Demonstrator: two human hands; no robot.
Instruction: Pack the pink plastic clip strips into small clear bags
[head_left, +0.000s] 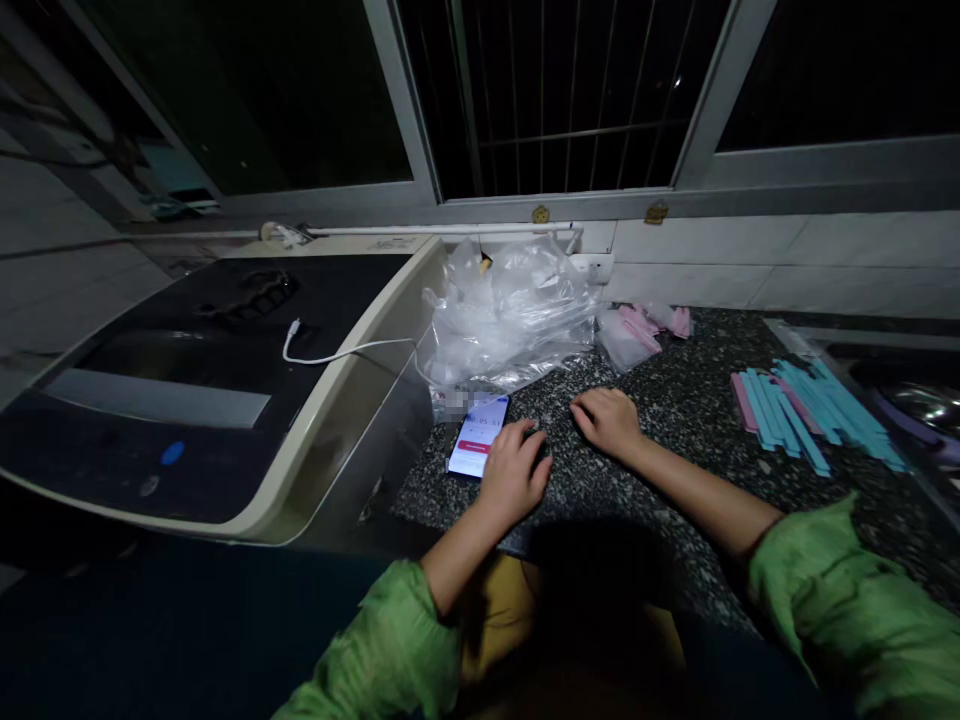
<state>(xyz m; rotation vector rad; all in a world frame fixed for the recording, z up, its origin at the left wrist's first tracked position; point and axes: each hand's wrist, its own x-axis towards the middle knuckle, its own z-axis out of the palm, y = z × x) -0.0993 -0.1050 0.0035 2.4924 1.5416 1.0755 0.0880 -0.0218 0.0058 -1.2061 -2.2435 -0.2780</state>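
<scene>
My left hand (516,465) lies at the right edge of a lit phone (472,440), its fingers bent and the thumb apart, holding nothing. A red bar and timer digits show on the phone's screen. On the dark speckled countertop (570,400) rests my right hand (609,420), fingers curled together, with nothing visible in them. Beyond both hands sits a heap of clear plastic bags (514,315). To the right of my right hand, light blue strips (825,405) are piled, with pink strips (744,402) among them.
A washing machine (345,390) stands at the left, a white cable (352,350) running across its lid. Small plastic bags with pink pieces (637,330) lie near the tiled wall (690,245). At the far right is a sink (870,365) holding metal ware.
</scene>
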